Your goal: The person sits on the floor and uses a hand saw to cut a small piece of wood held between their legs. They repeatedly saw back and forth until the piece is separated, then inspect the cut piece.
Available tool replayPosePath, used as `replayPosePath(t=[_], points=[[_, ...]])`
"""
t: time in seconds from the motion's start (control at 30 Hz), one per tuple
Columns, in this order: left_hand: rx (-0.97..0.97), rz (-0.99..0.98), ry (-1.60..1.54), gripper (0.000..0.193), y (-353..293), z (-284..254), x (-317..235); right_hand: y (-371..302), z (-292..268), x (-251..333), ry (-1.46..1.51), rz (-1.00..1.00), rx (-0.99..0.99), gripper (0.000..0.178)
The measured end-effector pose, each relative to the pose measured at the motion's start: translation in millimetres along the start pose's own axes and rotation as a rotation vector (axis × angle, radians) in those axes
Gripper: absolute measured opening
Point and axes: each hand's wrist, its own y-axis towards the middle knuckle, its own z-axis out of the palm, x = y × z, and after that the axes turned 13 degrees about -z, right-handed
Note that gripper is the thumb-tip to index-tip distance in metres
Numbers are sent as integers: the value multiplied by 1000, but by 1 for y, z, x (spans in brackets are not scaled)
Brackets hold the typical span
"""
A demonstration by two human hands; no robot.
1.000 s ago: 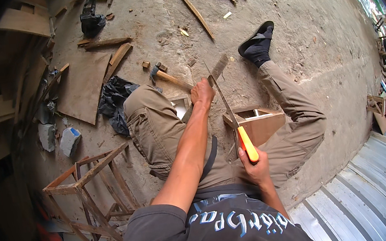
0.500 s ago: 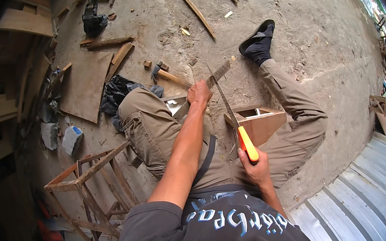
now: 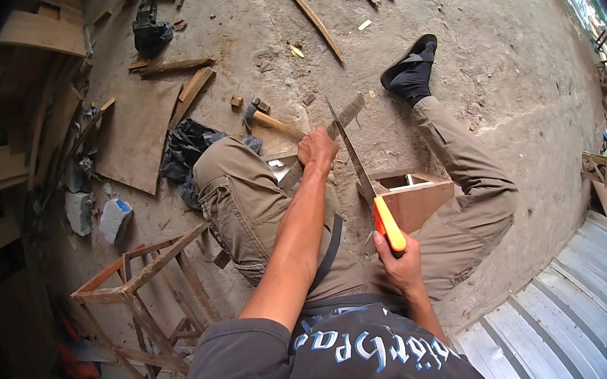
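My right hand [image 3: 402, 262] grips the orange-yellow handle of a handsaw [image 3: 356, 155], its blade pointing away from me. Near its tip the blade crosses a narrow wooden strip [image 3: 352, 113] close to the strip's far right end. My left hand [image 3: 318, 149] is closed around that strip, just left of the blade. Beyond the left hand lies a hammer [image 3: 275, 123] with a wooden handle and a dark head. Between my legs, right of the saw, stands a small wooden box [image 3: 418, 206] with an opening in its top.
A wooden stool-like frame [image 3: 142, 283] stands at my left. Past my left knee lie black plastic [image 3: 187, 154], a flat board [image 3: 134, 134] and concrete chunks [image 3: 115, 220]. Wood scraps [image 3: 310, 16] are scattered on the floor ahead. Corrugated metal sheeting [image 3: 551, 326] lies at the lower right.
The whole view has shifted slightly. The saw has moved a little relative to the strip, while my left hand keeps its grip on the wood.
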Motion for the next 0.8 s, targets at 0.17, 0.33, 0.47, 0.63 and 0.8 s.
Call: replayPosePath(t=[0.17, 0.33, 0.47, 0.63, 0.8], points=[[-86, -67, -68, 20, 6, -5, -1, -2, -5, -3, 11, -1, 19, 22], [-15, -87, -35, 29, 6, -13, -1, 1, -2, 4, 14, -5, 36, 21], [-102, -61, -14, 26, 19, 5, 5, 2, 5, 13, -47, -26, 46, 20], [-82, -50, -19, 24, 19, 7, 7, 1, 12, 23, -120, -41, 68, 20], [-152, 46, -9, 14, 15, 2, 9, 0, 14, 30, -132, -22, 85, 20]])
